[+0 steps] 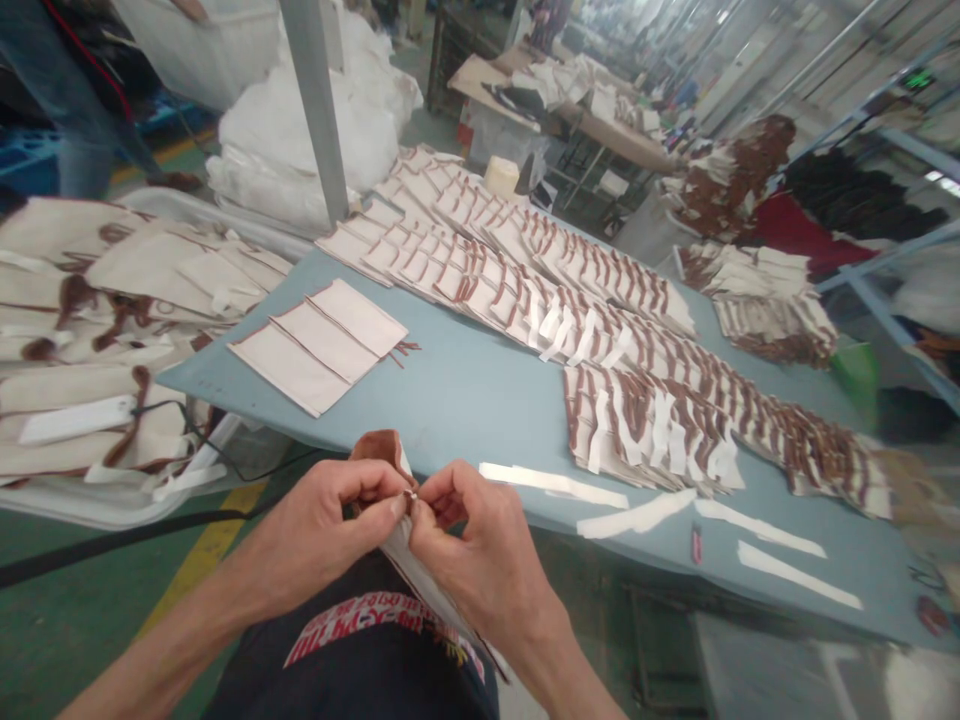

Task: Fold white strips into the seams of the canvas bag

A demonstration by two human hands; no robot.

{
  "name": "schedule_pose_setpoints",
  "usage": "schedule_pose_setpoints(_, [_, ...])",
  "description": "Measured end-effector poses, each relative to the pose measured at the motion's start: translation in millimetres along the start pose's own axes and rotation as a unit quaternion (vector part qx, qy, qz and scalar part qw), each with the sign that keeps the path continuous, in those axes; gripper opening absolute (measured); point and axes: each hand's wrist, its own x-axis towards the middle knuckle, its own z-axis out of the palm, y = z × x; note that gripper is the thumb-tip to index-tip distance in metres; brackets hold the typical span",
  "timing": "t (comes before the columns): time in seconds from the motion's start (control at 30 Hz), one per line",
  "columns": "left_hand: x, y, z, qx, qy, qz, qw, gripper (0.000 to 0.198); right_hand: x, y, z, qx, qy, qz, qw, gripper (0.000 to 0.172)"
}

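Note:
Near the table's front edge, my left hand (341,525) and my right hand (469,540) meet with fingertips pinched together on a cream fabric piece (420,572) with brown trim. Its brown flap (379,447) sticks up beyond my fingers, and its lower part hangs down over my dark apron. Both hands are closed on it; the small spot between the fingertips is too tiny to make out. Beyond them on the blue table (450,400) lies a flat cream panel stack (319,345) with brown edging, and small brown strips (403,352) at its right corner.
Long overlapping rows of cream and brown pieces (525,290) cover the table's back and right. White strips (555,485) and a small red tool (697,545) lie along the front edge. At left stands a bin (225,440) of similar pieces. A metal post (315,110) rises behind.

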Motion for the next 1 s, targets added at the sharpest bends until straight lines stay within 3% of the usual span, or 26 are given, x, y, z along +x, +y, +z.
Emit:
schedule_pose_setpoints(0.13, [-2,7,1.9,0.005,0.022,0.01,1.0,0.03,2,3,1,0.011,-0.005,0.024,1.0,0.011])
schedule_pose_setpoints(0.33, [-6,13,4.4,-0.066,0.041,-0.009,0.997,0.027,3,-1,-1,0.036,-0.001,0.03,0.999,0.009])
schedule_pose_setpoints(0.5, [0,9,-0.6,-0.04,0.023,0.003,0.999,0.028,6,-7,-7,0.03,-0.004,0.008,1.0,0.012])
schedule_pose_setpoints(0.6, [1,2,-5.5,-0.069,0.04,0.001,0.997,0.032,4,-9,-11,0.051,-0.008,-0.005,0.999,0.014])
schedule_pose_setpoints(0.7, [0,-2,-8.6,-0.099,0.047,0.008,0.994,0.034,-3,-8,-12,0.038,0.017,-0.038,0.998,0.014])
schedule_pose_setpoints(0.83, [1,1,-4.6,-0.099,0.029,-0.008,0.995,0.038,-10,-3,-6,-0.064,0.087,-0.132,0.985,0.012])
schedule_pose_setpoints(0.9, [2,4,-0.1,-0.083,0.042,-0.005,0.996,0.038,-7,-2,-1,-0.058,0.096,-0.115,0.987,0.008])
schedule_pose_setpoints(1.0, [3,4,5.2,-0.061,0.087,0.022,0.994,0.033,1,-1,3,-0.009,0.089,-0.036,0.995,0.008])
